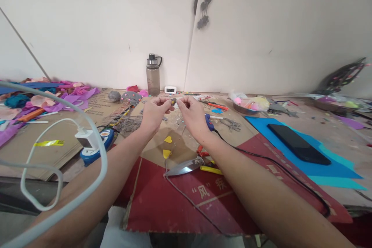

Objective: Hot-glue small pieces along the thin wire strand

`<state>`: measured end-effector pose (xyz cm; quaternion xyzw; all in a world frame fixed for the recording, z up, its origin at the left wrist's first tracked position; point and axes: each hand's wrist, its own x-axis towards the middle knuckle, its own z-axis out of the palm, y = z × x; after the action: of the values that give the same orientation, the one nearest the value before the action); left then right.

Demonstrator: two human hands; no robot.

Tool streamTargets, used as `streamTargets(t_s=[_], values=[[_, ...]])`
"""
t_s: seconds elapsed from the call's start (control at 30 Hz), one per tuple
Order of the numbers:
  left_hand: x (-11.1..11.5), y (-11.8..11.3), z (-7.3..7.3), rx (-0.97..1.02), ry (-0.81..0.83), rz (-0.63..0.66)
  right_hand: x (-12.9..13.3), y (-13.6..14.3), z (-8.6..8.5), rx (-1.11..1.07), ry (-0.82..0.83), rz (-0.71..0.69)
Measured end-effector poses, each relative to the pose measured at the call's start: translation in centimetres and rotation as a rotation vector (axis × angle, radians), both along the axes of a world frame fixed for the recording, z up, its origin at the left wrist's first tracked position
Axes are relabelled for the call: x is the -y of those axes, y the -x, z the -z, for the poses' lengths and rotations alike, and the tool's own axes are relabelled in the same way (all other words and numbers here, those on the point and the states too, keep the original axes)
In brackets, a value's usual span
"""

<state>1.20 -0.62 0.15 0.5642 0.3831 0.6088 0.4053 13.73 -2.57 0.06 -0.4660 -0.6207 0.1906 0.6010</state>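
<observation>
In front of me over the cardboard, my left hand pinches a small dark piece with a yellowish patch; its exact kind is too small to tell. Close on the other side, the fingers of my right hand are pressed together, and what they hold, if anything, I cannot make out. Below the hands lie a yellow heart cutout and a second yellow cutout touching a grey cord. Scissors with red handles rest near my right forearm. A blue tool, partly hidden, sits beside my right wrist.
A bottle and small digital clock stand by the white board. Left are colourful scraps, a blue power strip and a white cable crossing close to me. Right, a phone lies on blue sheets.
</observation>
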Motion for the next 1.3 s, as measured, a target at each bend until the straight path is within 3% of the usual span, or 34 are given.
streamTargets(t_s=[0.47, 0.57, 0.77, 0.9, 0.97, 1.17, 1.3], values=[[-0.2, 0.1, 0.0, -0.029, 0.009, 0.087, 0.0, -0.5, -0.2, 0.171, -0.074, 0.121], [-0.2, 0.2, -0.2, -0.054, -0.006, 0.154, 0.1, -0.9, -0.3, 0.201, -0.097, 0.122], [-0.5, 1.0, -0.6, -0.088, 0.051, 0.322, -0.2, -1.9, -0.7, 0.189, -0.014, -0.004], [-0.5, 1.5, -1.0, -0.032, 0.132, 0.411, -0.2, -2.1, -1.0, 0.214, -0.003, 0.019], [-0.3, 1.6, -1.2, -0.058, 0.127, 0.387, -0.1, -2.1, -1.0, 0.274, -0.028, 0.048], [0.0, 1.7, -1.3, -0.46, -0.131, 0.138, -0.2, -1.9, -0.5, 0.491, -0.121, 0.084], [0.2, 1.4, -1.3, -0.588, -0.197, 0.048, -0.2, -1.6, -0.2, 0.578, -0.142, 0.078]])
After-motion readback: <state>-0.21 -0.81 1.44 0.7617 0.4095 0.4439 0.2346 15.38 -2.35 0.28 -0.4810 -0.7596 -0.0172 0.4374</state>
